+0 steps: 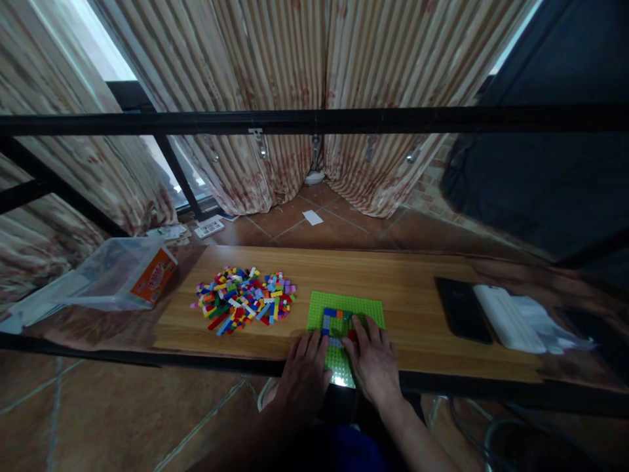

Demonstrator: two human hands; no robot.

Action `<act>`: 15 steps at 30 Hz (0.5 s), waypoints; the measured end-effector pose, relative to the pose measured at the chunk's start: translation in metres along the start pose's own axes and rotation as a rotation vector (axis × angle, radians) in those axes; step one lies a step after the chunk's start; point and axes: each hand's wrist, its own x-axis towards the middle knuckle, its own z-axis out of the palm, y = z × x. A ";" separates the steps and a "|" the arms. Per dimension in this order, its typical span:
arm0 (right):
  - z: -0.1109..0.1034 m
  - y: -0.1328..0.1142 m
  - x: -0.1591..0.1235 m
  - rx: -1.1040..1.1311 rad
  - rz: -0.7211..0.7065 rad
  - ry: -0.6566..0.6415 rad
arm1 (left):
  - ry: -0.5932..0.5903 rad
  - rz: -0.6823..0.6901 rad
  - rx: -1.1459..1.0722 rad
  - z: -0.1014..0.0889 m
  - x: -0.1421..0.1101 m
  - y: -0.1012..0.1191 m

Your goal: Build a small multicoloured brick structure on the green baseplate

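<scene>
At 1 grn baseplate (pixel 339 357), 2 hands (pixel 305 367) (pixel 373 360)

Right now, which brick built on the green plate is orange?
The orange brick in the far row, between a blue brick and a green brick; only it shows orange.

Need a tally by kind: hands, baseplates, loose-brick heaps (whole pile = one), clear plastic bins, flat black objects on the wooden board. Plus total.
Hands: 2 (left hand, right hand)
Green baseplate: 1
Loose-brick heap: 1
Clear plastic bin: 1
Flat black object: 1
Total: 6
</scene>
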 end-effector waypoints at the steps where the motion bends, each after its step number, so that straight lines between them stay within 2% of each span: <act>1: 0.000 0.000 0.001 -0.002 0.002 -0.002 | 0.001 -0.001 -0.001 0.001 0.000 0.000; 8: 0.009 0.006 0.000 0.001 -0.064 0.073 | 0.042 -0.014 -0.022 0.009 0.001 0.002; 15: 0.013 0.014 0.006 0.105 -0.097 0.200 | 0.049 -0.026 -0.093 0.000 0.001 0.006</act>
